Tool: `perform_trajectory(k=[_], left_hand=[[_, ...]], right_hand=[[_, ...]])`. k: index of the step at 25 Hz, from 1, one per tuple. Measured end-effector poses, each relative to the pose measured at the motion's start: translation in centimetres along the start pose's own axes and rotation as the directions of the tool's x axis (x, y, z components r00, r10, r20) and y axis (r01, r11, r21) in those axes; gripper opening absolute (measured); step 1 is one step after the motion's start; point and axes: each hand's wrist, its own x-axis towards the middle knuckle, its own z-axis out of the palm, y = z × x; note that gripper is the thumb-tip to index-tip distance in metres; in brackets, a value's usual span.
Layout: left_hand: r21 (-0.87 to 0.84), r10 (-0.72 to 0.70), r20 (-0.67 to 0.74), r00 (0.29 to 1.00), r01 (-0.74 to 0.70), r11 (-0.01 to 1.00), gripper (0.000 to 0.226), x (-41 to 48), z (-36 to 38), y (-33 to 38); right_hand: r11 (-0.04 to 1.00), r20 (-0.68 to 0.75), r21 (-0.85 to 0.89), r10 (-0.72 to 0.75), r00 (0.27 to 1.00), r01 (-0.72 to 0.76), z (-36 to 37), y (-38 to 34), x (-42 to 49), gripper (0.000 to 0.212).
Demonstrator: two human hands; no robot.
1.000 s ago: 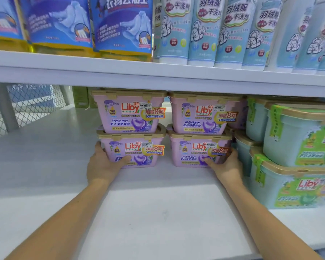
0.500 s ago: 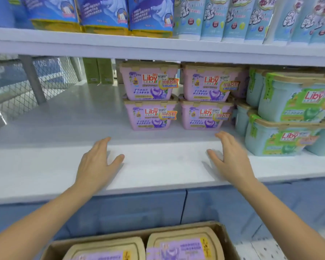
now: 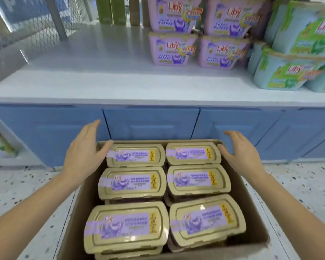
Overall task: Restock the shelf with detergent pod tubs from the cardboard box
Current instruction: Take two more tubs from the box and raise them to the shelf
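Brown cardboard box (image 3: pixel 250 192) sits on the speckled floor, lower centre of frame, holding six lilac detergent pod tubs with tan snap lids (image 3: pixel 135 155), two across, three deep; more layers look stacked under them. Left hand (image 3: pixel 83 156) and right hand (image 3: pixel 239 153) are both spread wide and empty, flanking the far row, left thumb touching the far-left lid. White shelf (image 3: pixel 101 85) across the upper frame already carries four matching tubs, upper right, with bare space left of them. Judgement: rigid plastic, moderately heavy, glossy labels likely slick. Grip the short ends under the lid rim, not the lid itself, which could pop.
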Motion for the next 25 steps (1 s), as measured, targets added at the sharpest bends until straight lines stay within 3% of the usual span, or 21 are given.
perform_trajectory(k=[6, 10, 13, 16, 20, 25], left_hand=[[0.004, -0.152, 0.218, 0.964, 0.155, 0.988, 0.057, -6.8, 3.2, -3.4], [0.047, -0.21, 0.306, 0.929, 0.205, 0.978, 0.057, -8.4, 5.1, -4.2], [-0.019, -0.207, 0.326, 0.922, 0.225, 0.974, 0.047, -8.6, 5.7, -3.8], [-0.103, -0.288, 0.356, 0.889, 0.343, 0.934, 0.044, -8.1, 6.5, -4.0], [-0.162, -0.418, 0.502, 0.757, 0.557, 0.814, 0.047, -7.8, 7.7, -4.9], [-0.264, -0.433, 0.53, 0.729, 0.628, 0.732, 0.046, -7.7, 7.8, -4.9]], right_hand=[[0.965, 0.148, 0.075, 0.238, 0.96, -0.251, 3.1, 0.8, -6.3, 0.044], [0.958, 0.157, 0.05, 0.271, 0.95, -0.281, 4.6, 0.7, -8.3, 0.038], [0.942, 0.152, 0.056, 0.32, 0.935, -0.331, 5.3, 0.8, -8.2, 0.041], [0.86, 0.269, 0.111, 0.457, 0.848, -0.499, 6.2, 1.7, -7.7, 0.047], [0.704, 0.424, 0.215, 0.557, 0.715, -0.676, 7.1, 3.1, -7.1, 0.042], [0.626, 0.479, 0.293, 0.559, 0.677, -0.723, 6.6, 3.2, -6.5, 0.034]])
